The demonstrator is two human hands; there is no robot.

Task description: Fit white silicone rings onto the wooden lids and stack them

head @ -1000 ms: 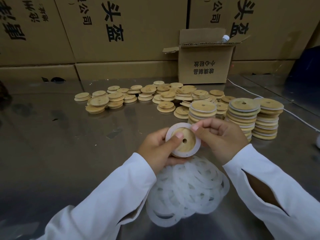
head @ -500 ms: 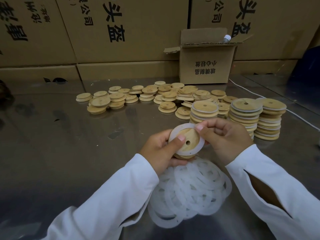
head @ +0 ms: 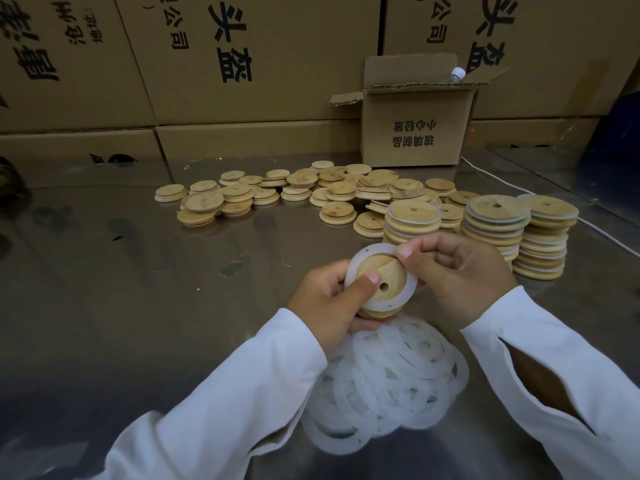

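behind, loose lids [head: 277, 192] and three stacks [head: 485, 226] crowd a box [head: 415, 129]; both hands, left [head: 325, 299] and right [head: 460, 271], pinch a ringed lid [head: 381, 282] over loose rings [head: 388, 379].

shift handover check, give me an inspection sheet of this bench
surface: steel table, reflective, dark smudges
job's things: lid in hand, ring around its raised centre; ring pile below; loose lids behind; three ringed stacks at right
clutter: open carton, bottle inside
grips: left grip holds lid; right grip pinches ring
cables: white cable behind stacks
surroundings: big cartons behind
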